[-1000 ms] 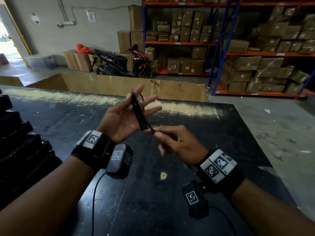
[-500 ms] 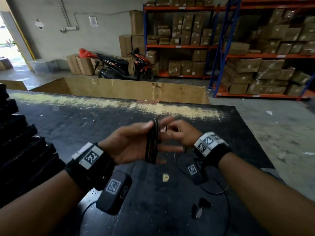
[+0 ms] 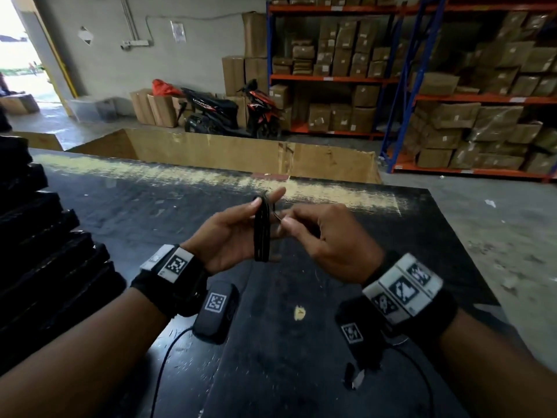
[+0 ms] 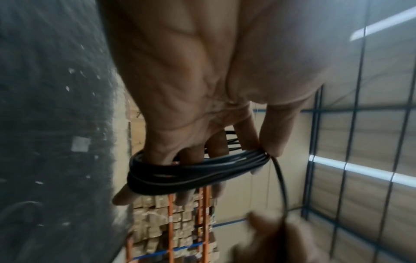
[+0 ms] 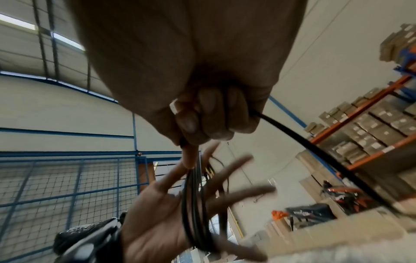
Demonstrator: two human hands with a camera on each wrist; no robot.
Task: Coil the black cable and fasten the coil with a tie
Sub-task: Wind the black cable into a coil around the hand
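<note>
Above the black bench [image 3: 346,297], the left hand [image 3: 229,236] has its fingers spread straight, with the cable [image 3: 261,233] looped around them in a coil. The right hand [image 3: 328,236], just beside the coil, has its fingers curled tight on the cable's loose end. Behind the bench stand a long cardboard box [image 3: 241,155], a scooter [image 3: 217,113] and shelves [image 3: 331,78] of boxes.

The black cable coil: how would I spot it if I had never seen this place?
Find the big black worktable in front of the warehouse shelving, then the two hands above its middle. The black cable coil is a flattened bundle of thin glossy loops wound around the left hand. One loose strand runs from it into the right hand, which pinches it.
</note>
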